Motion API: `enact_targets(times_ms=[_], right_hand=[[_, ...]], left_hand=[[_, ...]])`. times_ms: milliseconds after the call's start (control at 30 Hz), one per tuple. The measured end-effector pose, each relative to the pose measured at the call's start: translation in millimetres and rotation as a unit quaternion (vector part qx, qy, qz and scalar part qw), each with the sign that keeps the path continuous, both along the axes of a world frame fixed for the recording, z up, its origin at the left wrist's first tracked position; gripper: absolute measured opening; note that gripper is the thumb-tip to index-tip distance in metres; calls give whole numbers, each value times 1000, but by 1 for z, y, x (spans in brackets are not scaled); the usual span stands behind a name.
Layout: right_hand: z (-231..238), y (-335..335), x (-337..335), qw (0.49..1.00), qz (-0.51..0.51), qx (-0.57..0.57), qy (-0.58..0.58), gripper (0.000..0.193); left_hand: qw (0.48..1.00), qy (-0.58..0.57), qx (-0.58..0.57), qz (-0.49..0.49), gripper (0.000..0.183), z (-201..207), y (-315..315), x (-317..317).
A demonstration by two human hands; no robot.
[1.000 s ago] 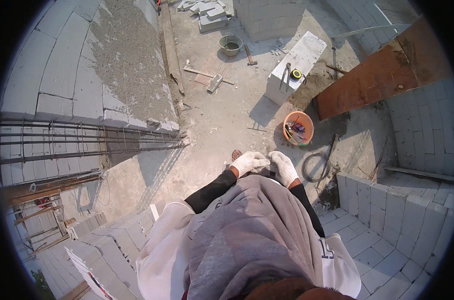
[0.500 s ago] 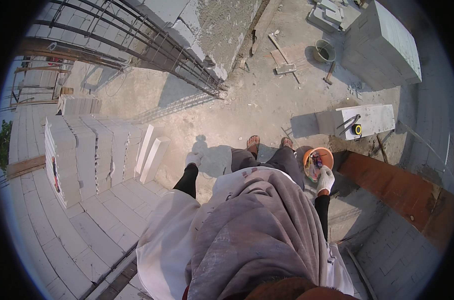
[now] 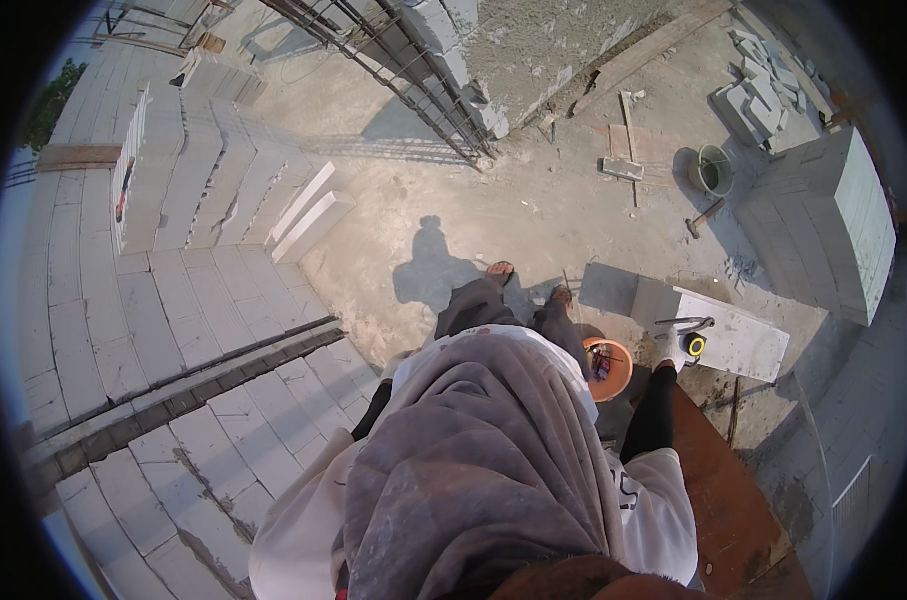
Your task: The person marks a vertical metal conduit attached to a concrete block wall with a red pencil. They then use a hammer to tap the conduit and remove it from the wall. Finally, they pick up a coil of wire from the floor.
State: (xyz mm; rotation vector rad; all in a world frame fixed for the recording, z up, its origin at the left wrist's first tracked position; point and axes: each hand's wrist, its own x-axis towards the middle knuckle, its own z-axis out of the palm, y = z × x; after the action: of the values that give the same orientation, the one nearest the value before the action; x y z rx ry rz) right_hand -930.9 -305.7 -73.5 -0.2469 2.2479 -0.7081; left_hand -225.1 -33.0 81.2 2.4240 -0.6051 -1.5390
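Note:
My right hand (image 3: 671, 352), in a pale work glove, is at the near edge of a white block (image 3: 739, 338). It is right beside a yellow-and-black tape measure (image 3: 694, 345) lying on that block. Pale glove blends into pale block, so the fingers are hard to make out. A black hand tool (image 3: 686, 323) lies just beyond the tape. An orange bucket (image 3: 616, 372) with small items in it stands left of this hand, apart from it. My left hand (image 3: 399, 362), also gloved, hangs by my left side, partly covered by my clothing; its fingers do not show clearly.
Stacked white blocks (image 3: 199, 180) stand at left, and a larger stack (image 3: 824, 220) at right. A rusty-brown board (image 3: 719, 490) lies near my right side. Farther off are a grey bucket (image 3: 712, 172), a hammer (image 3: 706, 217) and a rebar cage (image 3: 414, 95).
My right hand has left the orange bucket and moved right to the block with the tape measure. My left hand has drawn in toward my body. The view has turned.

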Motion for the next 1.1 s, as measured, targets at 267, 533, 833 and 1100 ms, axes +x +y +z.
enact_targets(times_ms=[267,533,833,1100], right_hand=[[-66,-41,-22,990,75,83,-90,79],[-137,-53,-65,976,136,123,-117,83],[-83,-62,-15,976,131,170,-33,93],[-49,-60,11,952,130,249,118,75]], left_hand=[[942,-18,-87,325,48,109,-49,-40],[963,-1,-16,268,48,104,-14,-78],[965,-49,35,255,49,134,2,-90],[967,-51,15,248,50,156,-15,-88]])
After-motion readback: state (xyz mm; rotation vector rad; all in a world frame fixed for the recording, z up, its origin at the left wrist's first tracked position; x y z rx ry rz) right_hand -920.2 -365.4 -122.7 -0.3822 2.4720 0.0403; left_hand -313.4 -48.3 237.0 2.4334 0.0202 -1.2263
